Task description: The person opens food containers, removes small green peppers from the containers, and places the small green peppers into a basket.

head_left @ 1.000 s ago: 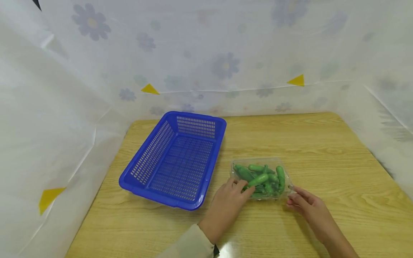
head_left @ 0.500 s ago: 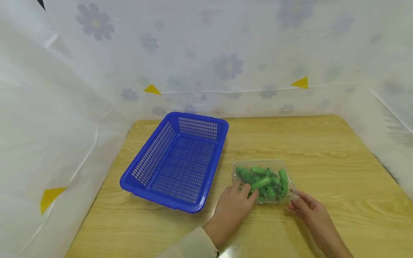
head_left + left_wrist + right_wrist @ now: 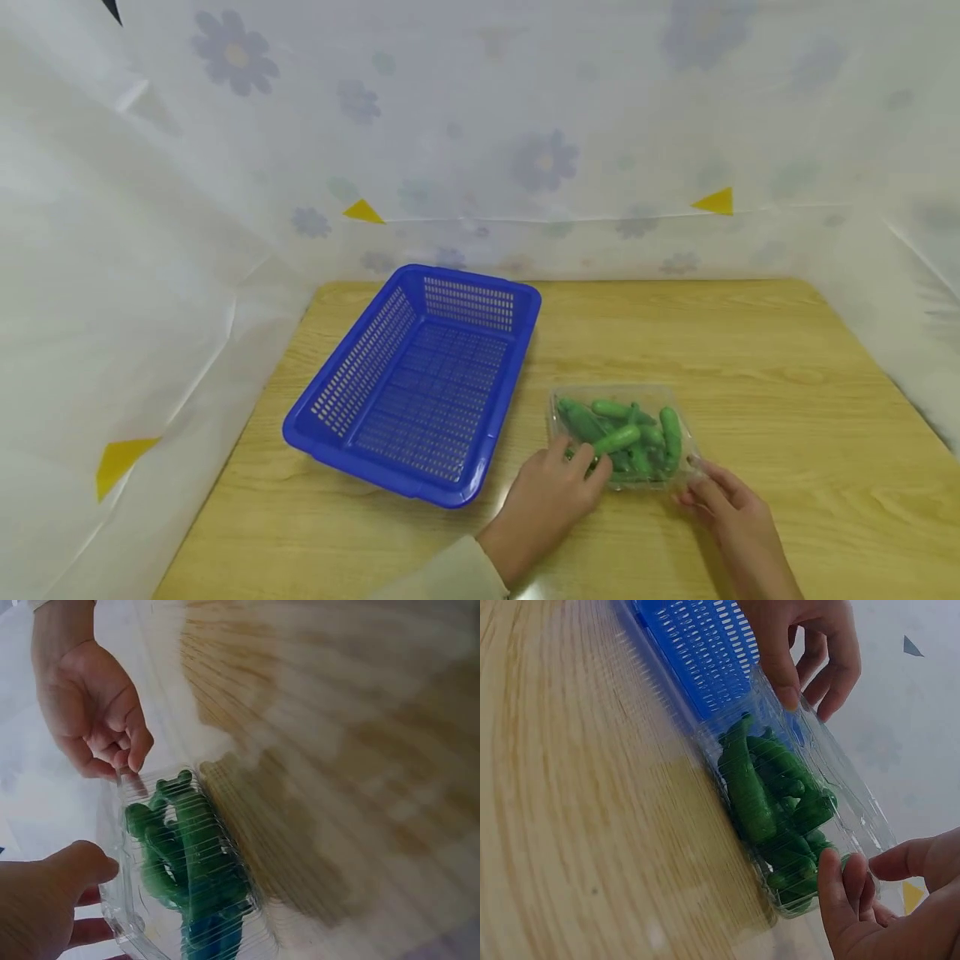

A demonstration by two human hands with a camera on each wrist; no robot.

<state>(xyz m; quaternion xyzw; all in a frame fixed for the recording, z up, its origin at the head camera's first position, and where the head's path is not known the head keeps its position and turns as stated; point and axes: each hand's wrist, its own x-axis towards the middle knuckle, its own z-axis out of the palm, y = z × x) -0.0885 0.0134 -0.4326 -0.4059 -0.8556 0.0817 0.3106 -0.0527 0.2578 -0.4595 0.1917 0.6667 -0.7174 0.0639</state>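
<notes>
A clear plastic box point(image 3: 652, 392) rests on the table, right of the middle in the head view. Several green, pepper-like vegetables point(image 3: 617, 439) lie jumbled inside it. My left hand point(image 3: 551, 500) grips the box's near left rim, fingers over the edge; in the left wrist view its thumb lies against the plastic wall point(image 3: 116, 896). At the near right corner, my right hand point(image 3: 742, 521) pinches the rim between thumb and fingers. The right wrist view shows both hands along one side of the box, with the vegetables point(image 3: 761, 802) seen through its wall.
Left of the box stands a large blue slotted basket point(image 3: 491, 446) with nothing in it. The wood-grain table point(image 3: 780, 367) extends to the right and behind the box. White flowered sheeting point(image 3: 465, 125) encloses the back and sides, marked with yellow triangles point(image 3: 716, 202).
The head view has shifted slightly, so everything appears a little lower and farther right. Both hands keep their hold on the box, and the vegetables lie as before.
</notes>
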